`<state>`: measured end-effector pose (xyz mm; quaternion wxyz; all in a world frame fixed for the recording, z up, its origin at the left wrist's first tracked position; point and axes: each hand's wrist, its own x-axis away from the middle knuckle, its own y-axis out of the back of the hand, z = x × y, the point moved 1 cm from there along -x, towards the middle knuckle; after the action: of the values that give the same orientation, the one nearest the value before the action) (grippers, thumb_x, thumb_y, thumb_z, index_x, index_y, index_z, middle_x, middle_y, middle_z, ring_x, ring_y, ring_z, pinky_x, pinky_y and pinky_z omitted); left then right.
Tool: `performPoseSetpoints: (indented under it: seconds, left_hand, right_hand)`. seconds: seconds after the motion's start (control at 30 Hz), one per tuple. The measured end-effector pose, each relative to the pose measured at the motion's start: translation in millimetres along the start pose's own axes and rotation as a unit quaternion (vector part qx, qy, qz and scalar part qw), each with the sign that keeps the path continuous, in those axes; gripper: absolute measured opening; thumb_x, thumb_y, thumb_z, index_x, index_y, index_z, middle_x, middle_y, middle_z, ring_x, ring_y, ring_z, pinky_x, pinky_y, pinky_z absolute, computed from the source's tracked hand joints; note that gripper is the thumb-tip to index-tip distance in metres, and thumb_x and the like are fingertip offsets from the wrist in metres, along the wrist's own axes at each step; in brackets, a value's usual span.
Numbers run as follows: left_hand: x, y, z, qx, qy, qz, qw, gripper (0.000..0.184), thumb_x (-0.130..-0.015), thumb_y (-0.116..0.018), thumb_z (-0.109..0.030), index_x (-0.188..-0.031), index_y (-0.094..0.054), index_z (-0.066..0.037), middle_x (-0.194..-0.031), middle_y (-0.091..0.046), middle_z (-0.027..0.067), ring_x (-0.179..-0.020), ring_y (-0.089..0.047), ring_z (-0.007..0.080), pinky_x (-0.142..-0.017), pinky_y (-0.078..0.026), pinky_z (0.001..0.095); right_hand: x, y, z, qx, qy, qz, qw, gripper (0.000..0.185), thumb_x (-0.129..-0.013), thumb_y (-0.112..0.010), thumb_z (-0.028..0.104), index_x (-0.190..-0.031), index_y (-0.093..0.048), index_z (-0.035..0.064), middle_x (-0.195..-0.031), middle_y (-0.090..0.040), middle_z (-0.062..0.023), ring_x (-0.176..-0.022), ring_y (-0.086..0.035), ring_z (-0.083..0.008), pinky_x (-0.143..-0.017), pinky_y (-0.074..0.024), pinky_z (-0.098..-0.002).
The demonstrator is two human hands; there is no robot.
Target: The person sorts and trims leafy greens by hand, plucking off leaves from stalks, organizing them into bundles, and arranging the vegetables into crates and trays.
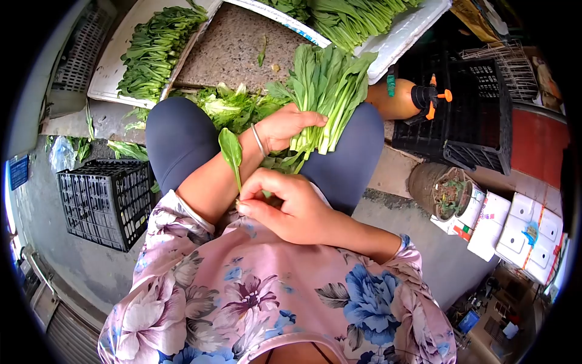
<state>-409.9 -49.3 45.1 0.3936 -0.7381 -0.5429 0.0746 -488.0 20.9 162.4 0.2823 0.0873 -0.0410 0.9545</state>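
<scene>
My left hand (291,125), with a bangle on its wrist, is closed around a bunch of leafy greens (330,91) above my right thigh. The leaves point away from me and the cut stems towards me. Closer to my body, my right hand (279,203) pinches the stem of a single green leaf (230,148) between thumb and fingers. That leaf stands up in front of my left forearm, apart from the bunch. Loose pale-green leaves (233,103) lie beyond my knees.
A white tray (104,79) of greens stands front left, another white tray (418,30) front right. An orange sprayer bottle (394,100) is beside my right knee, near a black crate (479,151). Another black crate (91,203) sits left. A bucket (424,185) and white boxes (521,236) stand right.
</scene>
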Motion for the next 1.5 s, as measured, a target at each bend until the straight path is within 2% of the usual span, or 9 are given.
performPoseSetpoints:
  seconds: [0.33, 0.47, 0.6, 0.67, 0.73, 0.97, 1.13, 1.23, 1.5]
  left_hand:
    - [0, 2, -3, 0.04, 0.015, 0.015, 0.999, 0.036, -0.074, -0.061, -0.011, -0.108, -0.055, 0.0, -0.101, -0.06, 0.0067, -0.093, -0.054, 0.0149, -0.085, -0.04, 0.0274]
    - [2, 3, -3, 0.044, -0.006, 0.02, 0.999, 0.037, -0.074, -0.063, -0.013, -0.108, -0.055, 0.0, -0.101, -0.06, 0.0073, -0.092, -0.054, 0.0143, -0.084, -0.041, 0.0268]
    - [4, 6, -3, 0.047, 0.003, 0.007, 0.999, 0.038, -0.075, -0.063, -0.014, -0.109, -0.055, 0.0, -0.102, -0.06, 0.0074, -0.092, -0.055, 0.0144, -0.084, -0.041, 0.0266]
    - [3, 7, -3, 0.06, 0.004, 0.008, 0.998, 0.038, -0.075, -0.063, -0.014, -0.109, -0.054, 0.0, -0.103, -0.059, 0.0073, -0.093, -0.055, 0.0145, -0.084, -0.041, 0.0267]
    - [5, 7, -6, 0.062, 0.014, -0.004, 0.998, 0.038, -0.075, -0.063, -0.013, -0.11, -0.054, 0.0, -0.103, -0.059, 0.0074, -0.093, -0.055, 0.0147, -0.084, -0.041, 0.027]
    - [0, 14, 6, 0.153, 0.014, 0.008, 0.988, 0.043, -0.077, -0.064, -0.016, -0.116, -0.05, -0.003, -0.105, -0.058, 0.0077, -0.092, -0.058, 0.0162, -0.081, -0.047, 0.0306]
    - [1, 21, 9, 0.248, -0.017, 0.013, 0.968, 0.044, -0.078, -0.065, -0.018, -0.114, -0.048, 0.0, -0.107, -0.057, 0.0111, -0.097, -0.057, 0.0198, -0.087, -0.045, 0.0342]
    - [0, 28, 0, 0.362, -0.12, 0.055, 0.923, 0.046, -0.075, -0.065, -0.016, -0.115, -0.047, 0.0, -0.107, -0.057, 0.0125, -0.098, -0.056, 0.0225, -0.09, -0.044, 0.0357]
    - [11, 32, -47, 0.373, -0.261, 0.125, 0.882, 0.06, -0.072, -0.066, -0.026, -0.122, -0.042, -0.003, -0.121, -0.048, 0.0115, -0.118, -0.041, 0.0272, -0.094, -0.038, 0.0499]
  right_hand:
    - [34, 90, 104, -0.397, 0.239, 0.077, 0.883, 0.016, -0.087, -0.051, 0.015, -0.081, -0.039, 0.0052, -0.068, -0.048, -0.0071, -0.048, -0.042, -0.0109, -0.037, -0.0273, -0.0205]
    - [12, 129, 88, -0.399, 0.024, -0.071, 0.914, 0.014, -0.092, -0.041, 0.016, -0.083, -0.04, 0.0055, -0.067, -0.042, -0.0031, -0.047, -0.034, -0.0055, -0.037, -0.0252, -0.0166]
    - [17, 186, 18, 0.103, -0.092, -0.402, 0.905, 0.029, -0.088, -0.05, 0.028, -0.096, -0.054, 0.0006, -0.092, -0.053, -0.0119, -0.066, -0.052, -0.0109, -0.051, -0.0407, -0.0195]
    - [26, 187, -3, 0.594, -0.172, -0.367, 0.695, 0.049, -0.084, -0.053, 0.036, -0.116, -0.05, -0.0007, -0.121, -0.043, -0.0248, -0.11, -0.047, -0.0286, -0.087, -0.04, -0.0396]
    - [18, 165, -10, 0.59, -0.215, -0.411, 0.661, 0.061, -0.083, -0.048, 0.045, -0.127, -0.04, 0.0028, -0.137, -0.024, -0.0242, -0.131, -0.016, -0.032, -0.1, -0.0154, -0.0555]
    - [-29, 109, -46, 0.68, -0.188, -0.233, 0.669, 0.047, -0.091, -0.035, 0.035, -0.125, -0.043, 0.0029, -0.126, -0.042, -0.0208, -0.126, -0.028, -0.0312, -0.101, -0.0068, -0.0533]
    - [-60, 86, -30, 0.404, -0.06, -0.272, 0.871, 0.04, -0.088, -0.043, 0.024, -0.123, -0.044, 0.0051, -0.112, -0.053, -0.0208, -0.102, -0.054, -0.0343, -0.09, -0.0388, -0.0412]
    - [-79, 80, -22, 0.413, 0.012, -0.296, 0.861, 0.04, -0.088, -0.044, 0.025, -0.124, -0.044, 0.0071, -0.11, -0.055, -0.021, -0.09, -0.06, -0.0308, -0.077, -0.0466, -0.0324]
    - [-82, 79, -5, 0.028, 0.175, -0.385, 0.906, 0.057, -0.092, -0.026, 0.042, -0.127, -0.036, -0.0009, -0.125, -0.04, -0.0166, -0.115, -0.036, -0.0255, -0.095, -0.0237, -0.0364]
